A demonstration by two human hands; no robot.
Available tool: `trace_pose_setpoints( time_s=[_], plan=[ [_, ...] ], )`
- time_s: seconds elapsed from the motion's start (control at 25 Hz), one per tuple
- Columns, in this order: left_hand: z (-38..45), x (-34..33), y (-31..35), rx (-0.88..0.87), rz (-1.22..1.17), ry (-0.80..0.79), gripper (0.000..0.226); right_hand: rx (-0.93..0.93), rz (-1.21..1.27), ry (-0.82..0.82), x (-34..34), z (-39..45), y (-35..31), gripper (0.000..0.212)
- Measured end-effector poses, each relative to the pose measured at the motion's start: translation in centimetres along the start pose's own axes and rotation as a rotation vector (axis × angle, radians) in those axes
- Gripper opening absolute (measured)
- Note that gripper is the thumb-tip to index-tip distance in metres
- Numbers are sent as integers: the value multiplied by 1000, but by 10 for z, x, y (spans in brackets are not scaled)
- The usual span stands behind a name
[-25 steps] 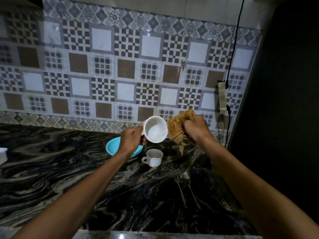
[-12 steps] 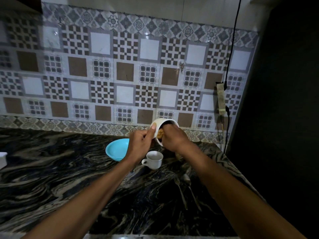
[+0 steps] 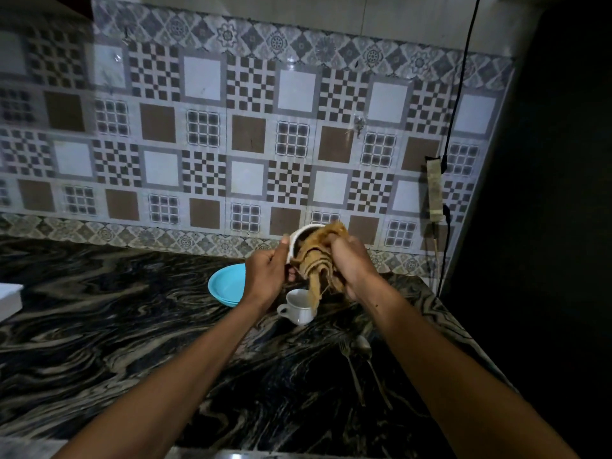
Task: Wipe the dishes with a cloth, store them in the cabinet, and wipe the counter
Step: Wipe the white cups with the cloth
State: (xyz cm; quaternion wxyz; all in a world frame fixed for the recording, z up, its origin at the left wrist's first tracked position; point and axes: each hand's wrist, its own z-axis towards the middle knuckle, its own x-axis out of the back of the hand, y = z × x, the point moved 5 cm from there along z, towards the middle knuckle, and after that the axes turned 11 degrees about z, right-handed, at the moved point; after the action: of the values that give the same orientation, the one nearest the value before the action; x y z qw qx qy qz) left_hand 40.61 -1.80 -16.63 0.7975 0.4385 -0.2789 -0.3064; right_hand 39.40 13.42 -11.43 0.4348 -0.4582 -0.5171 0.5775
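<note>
Glossy white ceramic cup (image 3: 299, 241); soft tan cloth (image 3: 319, 260); polished veined stone counter (image 3: 132, 326); glazed wall tiles (image 3: 248, 134).

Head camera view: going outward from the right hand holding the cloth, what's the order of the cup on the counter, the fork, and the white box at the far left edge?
From the right hand:
1. Cup on the counter, just below-left, under the hanging cloth.
2. Fork, nearer the person, beside a spoon.
3. White box, far left edge.
</note>
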Motion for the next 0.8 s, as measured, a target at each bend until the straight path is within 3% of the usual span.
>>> trace_pose_setpoints(
  time_s=[0.12,0.2,0.28,0.44,0.56,0.68,0.8],
  plan=[
    [4,5,-12,144,-195,-51,54,98,109,88,22,-1,-15,22],
    [4,7,-14,194,-245,-62,53,230,-112,48,21,-5,-25,11],
    [4,6,-13,180,-219,-78,53,287,-318,60,12,-5,-26,14],
    [-2,0,-13,131,-237,-166,51,297,-356,155,-5,-6,-22,22],
    [-2,1,-5,63,-206,-194,54,340,-369,43,-21,-12,-16,35],
    [2,9,5,-18,-156,-187,56,333,-396,-210,-32,-9,-12,37],
    [6,15,10,-67,-109,-152,60,379,-637,-387,-40,-3,-23,32]
  ],
)
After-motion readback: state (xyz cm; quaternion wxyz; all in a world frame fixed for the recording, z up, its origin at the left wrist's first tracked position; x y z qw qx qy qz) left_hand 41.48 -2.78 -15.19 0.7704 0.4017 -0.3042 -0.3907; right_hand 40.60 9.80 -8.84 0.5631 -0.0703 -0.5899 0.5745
